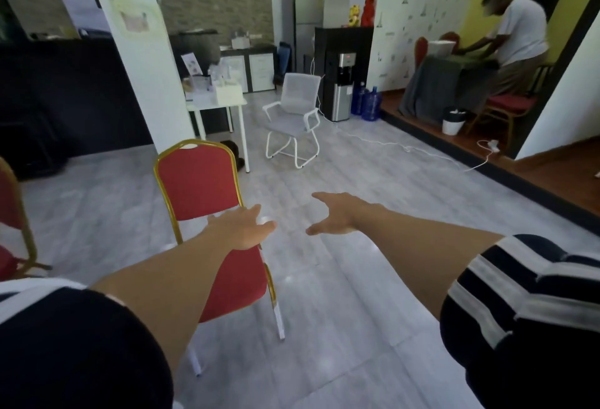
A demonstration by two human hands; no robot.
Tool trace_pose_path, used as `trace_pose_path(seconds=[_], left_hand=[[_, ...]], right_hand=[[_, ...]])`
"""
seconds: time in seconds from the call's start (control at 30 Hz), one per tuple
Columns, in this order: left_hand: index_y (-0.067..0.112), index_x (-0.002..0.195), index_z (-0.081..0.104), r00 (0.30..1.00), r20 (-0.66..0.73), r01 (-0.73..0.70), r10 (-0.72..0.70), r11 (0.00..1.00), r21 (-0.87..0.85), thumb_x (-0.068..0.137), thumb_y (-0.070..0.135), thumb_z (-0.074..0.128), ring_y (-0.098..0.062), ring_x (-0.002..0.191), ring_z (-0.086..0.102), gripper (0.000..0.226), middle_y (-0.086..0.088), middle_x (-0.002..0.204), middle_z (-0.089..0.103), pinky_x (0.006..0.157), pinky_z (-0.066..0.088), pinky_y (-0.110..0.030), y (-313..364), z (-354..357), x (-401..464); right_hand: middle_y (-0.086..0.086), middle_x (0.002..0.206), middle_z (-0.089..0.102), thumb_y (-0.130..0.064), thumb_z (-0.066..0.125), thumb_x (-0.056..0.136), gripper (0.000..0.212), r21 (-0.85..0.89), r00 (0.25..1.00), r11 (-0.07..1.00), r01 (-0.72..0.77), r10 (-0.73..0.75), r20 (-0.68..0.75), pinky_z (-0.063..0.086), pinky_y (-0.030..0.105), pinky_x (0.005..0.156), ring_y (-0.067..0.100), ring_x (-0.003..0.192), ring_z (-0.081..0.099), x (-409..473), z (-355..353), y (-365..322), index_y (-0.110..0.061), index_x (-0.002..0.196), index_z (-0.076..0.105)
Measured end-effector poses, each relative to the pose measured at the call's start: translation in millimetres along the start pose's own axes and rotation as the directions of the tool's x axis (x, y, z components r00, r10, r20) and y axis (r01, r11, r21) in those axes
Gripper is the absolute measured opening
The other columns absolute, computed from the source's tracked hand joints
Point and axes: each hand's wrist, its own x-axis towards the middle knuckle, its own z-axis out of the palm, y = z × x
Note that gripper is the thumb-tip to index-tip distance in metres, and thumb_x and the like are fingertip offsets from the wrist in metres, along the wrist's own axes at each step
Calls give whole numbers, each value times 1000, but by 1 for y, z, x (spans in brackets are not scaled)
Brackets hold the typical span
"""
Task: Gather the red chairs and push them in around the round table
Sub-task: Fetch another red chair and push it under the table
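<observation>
A second red chair [11,213] is partly seen at the left edge. The red chair [207,213] stands on the grey floor [373,278], overlapped by the left hand [243,228], fingers spread, nothing gripped. The right hand [337,215] is held open and empty above the floor.

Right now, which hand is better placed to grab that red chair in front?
The left hand: it is already over the red chair, beside its backrest. The right hand hovers open over bare floor, away from it.
</observation>
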Motion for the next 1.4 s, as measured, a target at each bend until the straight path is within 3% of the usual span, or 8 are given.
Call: trace_pose_path(seconds=[0.37,0.5,0.7,0.83,1.07,1.23,1.4], left_hand=[[31,167,8,1000,11,23,-23,999,27,98,79,22,-34,160,18,85,-5,176,13,125,9,-62,47,-70,197],[30,167,9,999,16,37,-37,999,36,98,78,23,-35,159,20,85,-6,176,14,123,12,-58,77,-81,269],[31,168,6,998,2,62,-62,997,-39,97,80,24,-34,159,20,88,-4,176,12,126,17,-53,110,-114,372],[29,168,6,995,8,105,-104,993,-59,95,82,24,-31,161,16,92,-4,177,10,127,14,-57,103,-134,435],[32,163,22,982,-122,139,-147,987,-76,93,81,27,-40,148,40,86,-8,168,35,118,28,-60,83,-186,569],[28,158,36,982,-115,142,-151,986,-84,97,74,29,-39,139,49,76,-11,159,48,115,35,-57,56,-234,655],[26,158,38,971,-143,175,-191,977,-118,100,71,32,-36,143,45,73,-8,160,47,117,33,-58,22,-272,723]], right_hand=[[2,175,28,-76,73,79,112,3,1000,1000,26,-26,0,35,56,121,33,157,32,192,-83,75,-42,168,14],[1,176,26,-80,71,72,118,-4,998,998,56,-56,10,34,57,121,32,158,30,261,-112,113,-43,168,14],[2,175,28,-73,75,80,111,-81,992,989,122,-122,12,32,53,123,32,159,28,370,-171,156,-38,169,17],[1,174,31,-72,76,81,111,-120,980,972,201,-198,36,33,48,122,32,158,31,440,-195,151,-35,169,18],[6,174,31,-69,75,83,107,-168,963,949,268,-271,8,37,49,120,35,157,33,585,-236,118,-35,169,20],[4,171,36,-65,76,84,105,-165,956,943,290,-292,14,40,46,117,33,151,43,681,-274,87,-33,169,23],[6,172,34,-64,76,86,104,-184,941,923,337,-339,18,38,49,116,35,154,38,768,-305,54,-33,169,21]])
